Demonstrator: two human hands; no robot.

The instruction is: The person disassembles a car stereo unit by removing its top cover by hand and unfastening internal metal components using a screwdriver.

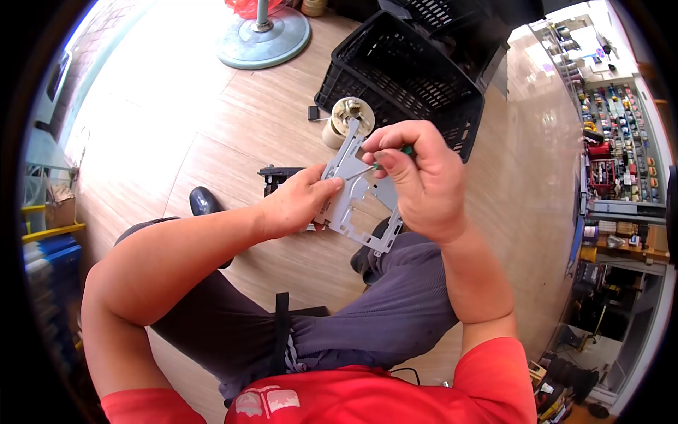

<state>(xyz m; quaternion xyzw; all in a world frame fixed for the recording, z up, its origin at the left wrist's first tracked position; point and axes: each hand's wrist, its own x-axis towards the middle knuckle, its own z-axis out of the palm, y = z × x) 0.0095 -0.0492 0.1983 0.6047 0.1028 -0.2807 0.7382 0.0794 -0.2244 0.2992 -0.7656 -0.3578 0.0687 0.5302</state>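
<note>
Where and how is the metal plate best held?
Likely the metal plate's left edge, from the person's left, thumb over the face, as the left hand does. That part looks more solid; the near end is thin framing around an opening. The right hand and screwdriver crowd the right side.

You wear a red shirt [353,396] with short sleeves [494,371] and a pale print [267,403] on the chest. Your trousers [406,290] are dark purplish grey with a finely ribbed look, and a light cord [293,356] and a black strap [282,321] show at the front. Your left shoe [205,201] is dark, shiny and round-toed; your left hand [295,201] and right hand [427,180] are bare.
</note>
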